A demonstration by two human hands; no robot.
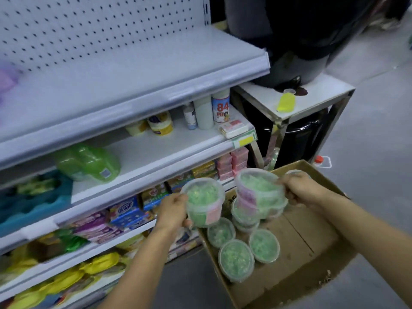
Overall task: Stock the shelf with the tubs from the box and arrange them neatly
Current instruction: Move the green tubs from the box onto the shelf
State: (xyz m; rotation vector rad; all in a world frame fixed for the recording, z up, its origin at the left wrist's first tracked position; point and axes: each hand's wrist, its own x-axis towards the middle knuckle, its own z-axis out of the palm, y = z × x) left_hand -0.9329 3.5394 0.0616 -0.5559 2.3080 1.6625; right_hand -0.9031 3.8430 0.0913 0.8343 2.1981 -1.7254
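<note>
From the head camera, the left hand (172, 211) grips one clear tub (204, 202) of green stuff at its side, fingers curled round it, held above the box's 10 o'clock corner. The right hand (299, 189) pinches the rim of a second tub (258, 188), lifted over the box's 12 o'clock end. The cardboard box (312, 237) holds more green-filled tubs (236, 259), lids up, along its 9 o'clock side. At 9 o'clock stands the white shelf (156, 150), bearing a green bottle (89, 162) and jars (160, 123). Grey floor (376, 141) lies at 3 o'clock.
</note>
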